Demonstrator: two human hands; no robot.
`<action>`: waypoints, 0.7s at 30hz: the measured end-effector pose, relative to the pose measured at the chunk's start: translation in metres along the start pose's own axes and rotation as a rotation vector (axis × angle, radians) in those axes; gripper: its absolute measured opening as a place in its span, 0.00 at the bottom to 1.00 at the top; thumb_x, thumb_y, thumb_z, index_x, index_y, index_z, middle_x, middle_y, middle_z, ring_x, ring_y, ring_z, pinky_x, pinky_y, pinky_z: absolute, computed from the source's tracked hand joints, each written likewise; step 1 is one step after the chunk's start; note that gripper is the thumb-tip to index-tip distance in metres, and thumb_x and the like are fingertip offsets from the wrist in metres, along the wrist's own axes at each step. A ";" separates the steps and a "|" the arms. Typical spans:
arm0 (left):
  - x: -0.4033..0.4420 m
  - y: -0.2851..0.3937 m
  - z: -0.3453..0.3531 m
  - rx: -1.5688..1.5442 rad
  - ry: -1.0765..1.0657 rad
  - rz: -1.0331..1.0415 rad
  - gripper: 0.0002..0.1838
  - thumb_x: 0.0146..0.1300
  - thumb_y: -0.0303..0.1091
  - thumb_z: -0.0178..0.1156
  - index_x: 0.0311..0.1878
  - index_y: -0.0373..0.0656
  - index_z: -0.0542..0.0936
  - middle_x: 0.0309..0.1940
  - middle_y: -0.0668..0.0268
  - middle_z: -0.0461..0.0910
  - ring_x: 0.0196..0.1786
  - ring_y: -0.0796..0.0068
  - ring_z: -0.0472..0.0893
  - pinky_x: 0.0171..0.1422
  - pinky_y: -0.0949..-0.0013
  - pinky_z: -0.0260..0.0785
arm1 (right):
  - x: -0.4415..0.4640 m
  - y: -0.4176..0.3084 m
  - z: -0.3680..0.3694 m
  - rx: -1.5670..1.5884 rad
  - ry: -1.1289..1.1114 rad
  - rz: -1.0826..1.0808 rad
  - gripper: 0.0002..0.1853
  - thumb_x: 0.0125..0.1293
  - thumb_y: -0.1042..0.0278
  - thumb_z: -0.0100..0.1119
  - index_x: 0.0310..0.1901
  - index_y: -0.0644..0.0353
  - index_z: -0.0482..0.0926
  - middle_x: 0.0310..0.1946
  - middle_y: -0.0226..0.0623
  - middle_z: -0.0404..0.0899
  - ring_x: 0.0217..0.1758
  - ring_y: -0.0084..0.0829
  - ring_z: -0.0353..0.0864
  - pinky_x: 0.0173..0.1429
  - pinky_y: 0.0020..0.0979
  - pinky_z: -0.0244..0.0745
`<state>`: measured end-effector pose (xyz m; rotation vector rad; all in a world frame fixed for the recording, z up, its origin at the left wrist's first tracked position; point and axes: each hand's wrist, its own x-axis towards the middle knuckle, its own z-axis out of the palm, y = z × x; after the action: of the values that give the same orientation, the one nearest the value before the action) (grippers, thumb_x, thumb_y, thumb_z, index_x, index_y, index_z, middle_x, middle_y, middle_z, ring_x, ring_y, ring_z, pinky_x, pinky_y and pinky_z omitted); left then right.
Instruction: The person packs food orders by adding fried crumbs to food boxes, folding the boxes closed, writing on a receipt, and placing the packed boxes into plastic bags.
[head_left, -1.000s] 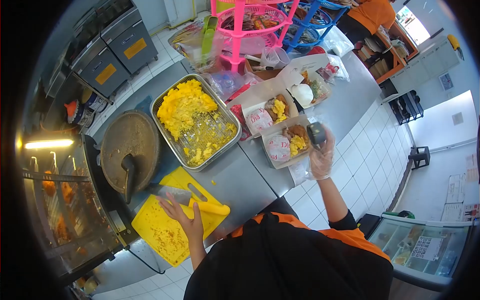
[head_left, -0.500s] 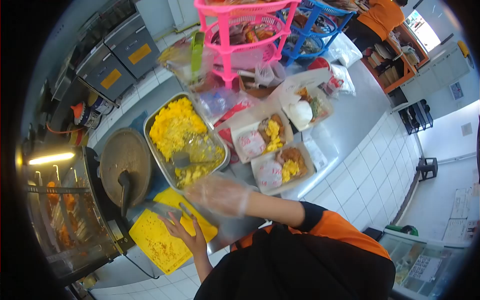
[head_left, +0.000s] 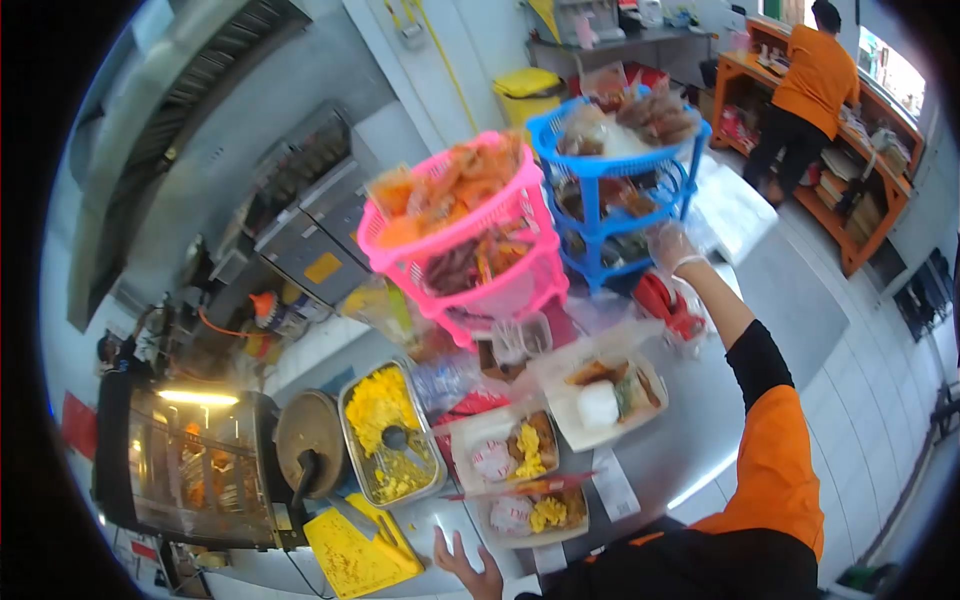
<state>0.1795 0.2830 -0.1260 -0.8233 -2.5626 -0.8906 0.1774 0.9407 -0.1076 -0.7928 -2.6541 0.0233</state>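
Now, the right hand [head_left: 672, 248], gloved, is out at the far side of the bench [head_left: 690, 420], right by the edge of the blue rack [head_left: 610, 228]. Its fingers look bent and close together, but blur hides the tips, so whether they pinch anything I cannot tell. The left hand [head_left: 470, 572] is low at the near edge, fingers spread wide and holding nothing, between the yellow board [head_left: 350, 562] and the front box [head_left: 540, 528].

Three open boxes sit in the middle: the front box and the middle box [head_left: 548, 462] each with a paper-wrapped bundle and yellow egg, the far box [head_left: 600, 438] with a white mound. A paper strip [head_left: 617, 485] lies beside them. Over on the left, the metal tray [head_left: 437, 478] carries more egg, a dark scoop [head_left: 395, 438] lying in it. The pink rack [head_left: 465, 235] stands just left of the blue one, full of packets.
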 end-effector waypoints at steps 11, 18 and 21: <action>0.061 0.029 -0.040 0.177 0.097 -0.017 0.27 0.60 0.25 0.57 0.65 0.37 0.69 0.66 0.50 0.67 0.67 0.49 0.66 0.72 0.50 0.52 | 0.061 0.014 0.058 -0.007 0.227 -0.137 0.21 0.61 0.69 0.49 0.57 0.61 0.75 0.55 0.41 0.79 0.55 0.43 0.78 0.67 0.40 0.67; 0.294 0.132 -0.050 0.261 -0.134 0.484 0.21 0.59 0.34 0.63 0.58 0.47 0.77 0.53 0.66 0.79 0.57 0.62 0.75 0.70 0.53 0.52 | 0.055 0.028 0.070 -0.001 0.237 -0.118 0.21 0.61 0.69 0.49 0.57 0.61 0.75 0.55 0.41 0.78 0.55 0.42 0.78 0.66 0.41 0.69; 0.388 0.143 0.006 0.296 0.029 0.450 0.21 0.60 0.44 0.63 0.56 0.52 0.78 0.48 0.66 0.81 0.57 0.66 0.76 0.68 0.50 0.50 | 0.044 0.036 0.075 -0.014 0.250 -0.125 0.21 0.61 0.69 0.49 0.57 0.60 0.75 0.55 0.41 0.78 0.54 0.42 0.78 0.65 0.42 0.69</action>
<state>-0.0401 0.5408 0.1106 -1.2074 -2.2636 -0.3739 0.1356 1.0008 -0.1667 -0.5905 -2.4620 -0.1190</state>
